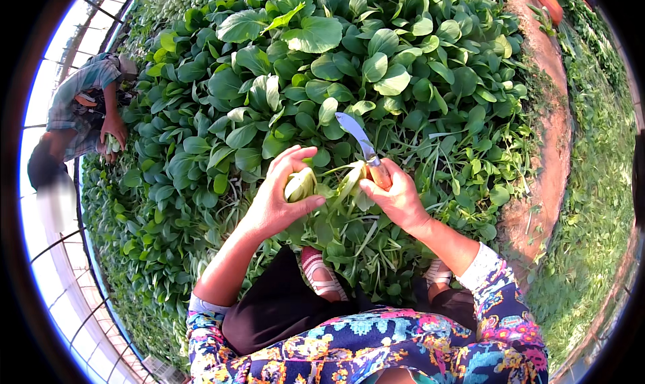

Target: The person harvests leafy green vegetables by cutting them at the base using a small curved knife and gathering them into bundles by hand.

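Note:
In my left hand (282, 195) rests a head of leafy greens, its pale green base (300, 185) turned up between thumb and fingers and its leaves hanging below. My right hand (398, 192) grips the wooden handle (380, 175) of a small knife with a curved metal blade (357, 131), which points up and to the left. Pale stalks (352, 180) lie against the right fingers beside the handle; whether they are pinched there is hard to tell. Loose leaves and stalks (342, 233) lie below both hands, by my shoes.
Dense leafy greens (242, 91) stand ahead and to the left. A bare soil strip (549, 147) runs along the right, with more low plants (594, 222) beyond it. At the far left a co-worker (83, 102) bends over the bed, holding greens. A wire-grid wall (65, 258) borders the left.

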`<state>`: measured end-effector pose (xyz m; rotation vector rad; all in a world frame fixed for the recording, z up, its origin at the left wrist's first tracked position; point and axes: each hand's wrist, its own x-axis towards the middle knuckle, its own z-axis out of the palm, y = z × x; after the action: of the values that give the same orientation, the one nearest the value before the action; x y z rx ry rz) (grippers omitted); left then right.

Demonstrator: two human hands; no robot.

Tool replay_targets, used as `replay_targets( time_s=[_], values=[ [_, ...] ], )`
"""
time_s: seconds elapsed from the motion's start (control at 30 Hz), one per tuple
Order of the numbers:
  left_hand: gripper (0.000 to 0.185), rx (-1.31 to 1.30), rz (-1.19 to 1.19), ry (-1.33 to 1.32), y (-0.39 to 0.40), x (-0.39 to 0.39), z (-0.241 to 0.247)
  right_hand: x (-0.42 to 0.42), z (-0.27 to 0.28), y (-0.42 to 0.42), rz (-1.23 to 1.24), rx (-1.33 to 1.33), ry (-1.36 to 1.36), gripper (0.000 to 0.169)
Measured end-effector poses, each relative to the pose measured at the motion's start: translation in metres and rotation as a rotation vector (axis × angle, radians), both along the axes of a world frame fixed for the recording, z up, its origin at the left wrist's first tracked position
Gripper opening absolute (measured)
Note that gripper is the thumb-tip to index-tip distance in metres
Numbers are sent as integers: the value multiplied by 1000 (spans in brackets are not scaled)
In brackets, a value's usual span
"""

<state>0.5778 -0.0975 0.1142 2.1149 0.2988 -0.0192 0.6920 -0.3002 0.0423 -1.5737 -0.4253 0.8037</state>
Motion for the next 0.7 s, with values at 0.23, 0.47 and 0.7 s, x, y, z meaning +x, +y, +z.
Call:
replay_targets(
  time_s=[0.23, 0.47, 0.7],
  values=[
    [48, -341, 155, 227, -24, 7, -26, 9, 17, -1, 14, -150, -534, 19],
    [49, 211, -265, 175, -11, 45, -13, 65, -41, -43, 221, -685, -541, 32],
    [53, 1051, -524, 131, -28, 162, -82, 66, -86, 3, 24, -577, -529, 35]
  ],
)
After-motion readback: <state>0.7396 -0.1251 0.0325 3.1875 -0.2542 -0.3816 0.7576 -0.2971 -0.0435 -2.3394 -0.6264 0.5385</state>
